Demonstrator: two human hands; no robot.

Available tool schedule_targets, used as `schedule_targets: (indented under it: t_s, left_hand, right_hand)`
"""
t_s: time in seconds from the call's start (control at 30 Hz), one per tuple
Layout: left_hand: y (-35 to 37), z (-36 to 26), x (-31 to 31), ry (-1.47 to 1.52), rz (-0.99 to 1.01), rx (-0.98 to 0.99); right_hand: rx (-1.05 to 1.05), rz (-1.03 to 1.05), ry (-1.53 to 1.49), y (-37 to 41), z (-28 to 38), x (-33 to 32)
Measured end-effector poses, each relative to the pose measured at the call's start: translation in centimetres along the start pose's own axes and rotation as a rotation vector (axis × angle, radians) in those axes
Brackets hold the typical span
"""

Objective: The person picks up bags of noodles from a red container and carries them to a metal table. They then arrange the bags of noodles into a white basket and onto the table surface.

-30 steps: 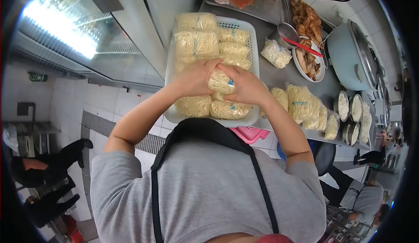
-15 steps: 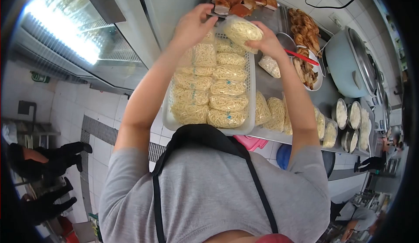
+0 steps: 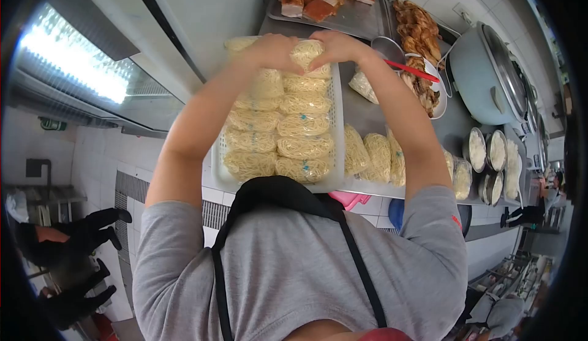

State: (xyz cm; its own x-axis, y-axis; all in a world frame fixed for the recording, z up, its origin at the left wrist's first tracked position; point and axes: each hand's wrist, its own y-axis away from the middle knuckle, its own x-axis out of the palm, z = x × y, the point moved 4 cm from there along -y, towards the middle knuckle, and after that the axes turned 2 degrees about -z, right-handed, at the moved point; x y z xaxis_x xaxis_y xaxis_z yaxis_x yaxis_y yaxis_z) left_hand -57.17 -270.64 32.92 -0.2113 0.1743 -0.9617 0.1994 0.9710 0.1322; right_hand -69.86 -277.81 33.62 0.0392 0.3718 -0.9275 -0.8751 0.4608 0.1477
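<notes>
A clear bag of noodles (image 3: 308,52) lies at the far end of a white plastic basket (image 3: 339,126), on the right-hand row. My right hand (image 3: 338,48) grips its right side, thumb toward me and fingers over the far edge. From the left, my left hand (image 3: 277,53), slightly blurred, closes against the same bag, its fingertips partly hidden. Below my hands, two columns of bagged noodles (image 3: 304,125) fill the basket. Another noodle bag (image 3: 237,44) shows at the far left corner, beside my left wrist.
Beyond the basket, a metal tray (image 3: 361,25) holds roasted meat chunks (image 3: 318,10). To the right are a ladle with a red handle (image 3: 410,69), a plate of cooked meat (image 3: 438,105), a large cooker (image 3: 481,77) and more noodle bags (image 3: 376,157). A glass-door fridge (image 3: 79,65) stands left.
My right hand has lowered the noodle bag from above the basket's far right edge into the right-hand row. My left hand has come down and right to meet it. The view has shifted slightly.
</notes>
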Motion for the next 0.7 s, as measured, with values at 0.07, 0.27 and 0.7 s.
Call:
schedule_targets:
  t_s: [0.07, 0.27, 0.7]
  left_hand:
    - [-0.8, 0.4, 0.2, 0.005, 0.098, 0.047]
    - [-1.6, 0.1, 0.1, -0.011, 0.152, 0.049]
    - [2.7, -7.0, -2.0, 0.383, -0.379, 0.421]
  right_hand:
    - [0.132, -0.237, -0.489, 3.8, -3.3, -1.3]
    - [0.355, -0.149, 0.244, 10.5, -12.1, 5.4]
    - [0.085, -0.356, -0.197, 14.4, 1.5, -7.8]
